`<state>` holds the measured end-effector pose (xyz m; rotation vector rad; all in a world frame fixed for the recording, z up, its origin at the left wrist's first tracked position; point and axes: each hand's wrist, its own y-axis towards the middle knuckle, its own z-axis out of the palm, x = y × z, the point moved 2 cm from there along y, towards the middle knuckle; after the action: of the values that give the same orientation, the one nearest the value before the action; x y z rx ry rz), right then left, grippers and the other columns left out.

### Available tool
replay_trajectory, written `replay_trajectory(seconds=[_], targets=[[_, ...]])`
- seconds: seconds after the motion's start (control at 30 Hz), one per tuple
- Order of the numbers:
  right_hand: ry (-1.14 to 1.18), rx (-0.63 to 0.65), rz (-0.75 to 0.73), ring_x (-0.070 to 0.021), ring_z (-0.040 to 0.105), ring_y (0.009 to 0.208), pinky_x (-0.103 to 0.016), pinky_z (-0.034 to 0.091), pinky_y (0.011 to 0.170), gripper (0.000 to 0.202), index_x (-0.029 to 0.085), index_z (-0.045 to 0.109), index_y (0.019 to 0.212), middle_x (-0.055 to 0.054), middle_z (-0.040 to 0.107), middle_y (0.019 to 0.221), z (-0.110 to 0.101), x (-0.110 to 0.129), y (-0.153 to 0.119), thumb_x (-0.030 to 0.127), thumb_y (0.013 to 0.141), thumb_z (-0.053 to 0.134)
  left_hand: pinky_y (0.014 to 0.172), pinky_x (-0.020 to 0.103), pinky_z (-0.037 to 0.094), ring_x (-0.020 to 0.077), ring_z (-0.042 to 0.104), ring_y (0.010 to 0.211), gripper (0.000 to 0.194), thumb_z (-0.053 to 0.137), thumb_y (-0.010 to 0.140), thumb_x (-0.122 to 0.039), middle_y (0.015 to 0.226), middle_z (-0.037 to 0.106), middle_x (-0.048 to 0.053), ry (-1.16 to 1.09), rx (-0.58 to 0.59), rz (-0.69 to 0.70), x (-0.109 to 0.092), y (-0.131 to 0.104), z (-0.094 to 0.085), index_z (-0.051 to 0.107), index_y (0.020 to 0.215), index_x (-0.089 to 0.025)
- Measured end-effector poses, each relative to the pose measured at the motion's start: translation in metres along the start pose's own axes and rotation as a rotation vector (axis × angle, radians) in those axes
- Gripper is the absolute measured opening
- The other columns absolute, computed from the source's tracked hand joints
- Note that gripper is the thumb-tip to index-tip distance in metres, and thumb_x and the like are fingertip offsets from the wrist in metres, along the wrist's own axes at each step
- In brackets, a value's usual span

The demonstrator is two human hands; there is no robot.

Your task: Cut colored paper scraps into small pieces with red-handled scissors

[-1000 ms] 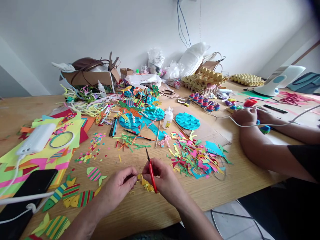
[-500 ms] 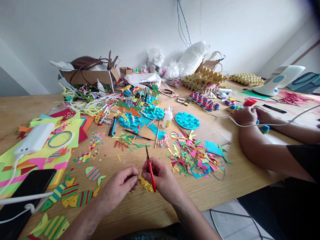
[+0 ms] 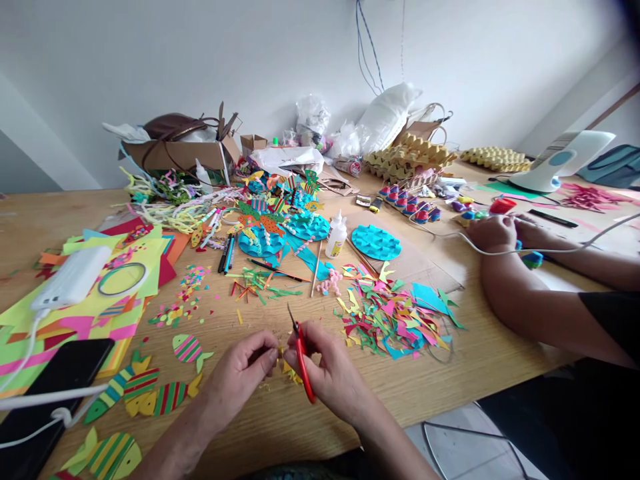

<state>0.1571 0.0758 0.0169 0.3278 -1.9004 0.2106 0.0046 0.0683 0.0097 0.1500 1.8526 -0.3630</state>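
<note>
Red-handled scissors (image 3: 303,367) are in my right hand (image 3: 323,363), their dark blades pointing up and slightly left. My left hand (image 3: 250,365) pinches a tiny yellow paper piece (image 3: 281,351) between thumb and fingers, just left of the scissors. Small yellow scraps (image 3: 291,375) lie on the wooden table below and between both hands. Striped paper fish (image 3: 171,397) rest left of my left hand, with a pink-and-green one (image 3: 187,348) above them. Beyond my right hand spreads a pile of coloured paper cuttings (image 3: 395,313).
A glue bottle (image 3: 337,237) stands near blue egg-carton pieces (image 3: 376,242). At the left are a phone (image 3: 55,393), a white power bank (image 3: 73,277) and coloured sheets (image 3: 145,257). Another person's hands (image 3: 493,233) work at the right, behind a white cable (image 3: 463,235).
The scissors have tilted further left, and their blade tips are lower. My right hand has turned slightly, while my left hand stays nearly in place.
</note>
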Motion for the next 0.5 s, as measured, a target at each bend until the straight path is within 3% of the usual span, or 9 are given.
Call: replay_trajectory(seconds=[0.17, 0.5], targets=[[-0.196, 0.108, -0.032, -0.0085, 0.033, 0.050, -0.020, 0.024, 0.047, 0.029, 0.020, 0.037, 0.061, 0.006, 0.037, 0.055, -0.003, -0.004, -0.013, 0.034, 0.077, 0.055, 0.058, 0.022, 0.035, 0.0129, 0.043, 0.060, 0.017, 0.046, 0.080, -0.026, 0.059, 0.045, -0.005, -0.124, -0.059, 0.033, -0.005, -0.002, -0.009, 0.052, 0.066, -0.019], [-0.219, 0.140, -0.041, -0.0072, 0.029, 0.048, -0.018, 0.021, 0.045, 0.033, 0.019, 0.035, 0.061, 0.007, 0.036, 0.053, 0.003, -0.005, -0.015, 0.036, 0.078, 0.057, 0.059, 0.023, 0.036, 0.0131, 0.043, 0.060, 0.017, 0.046, 0.080, -0.026, 0.059, 0.046, -0.004, -0.158, -0.037, 0.057, -0.011, -0.001, -0.010, 0.053, 0.067, -0.018]])
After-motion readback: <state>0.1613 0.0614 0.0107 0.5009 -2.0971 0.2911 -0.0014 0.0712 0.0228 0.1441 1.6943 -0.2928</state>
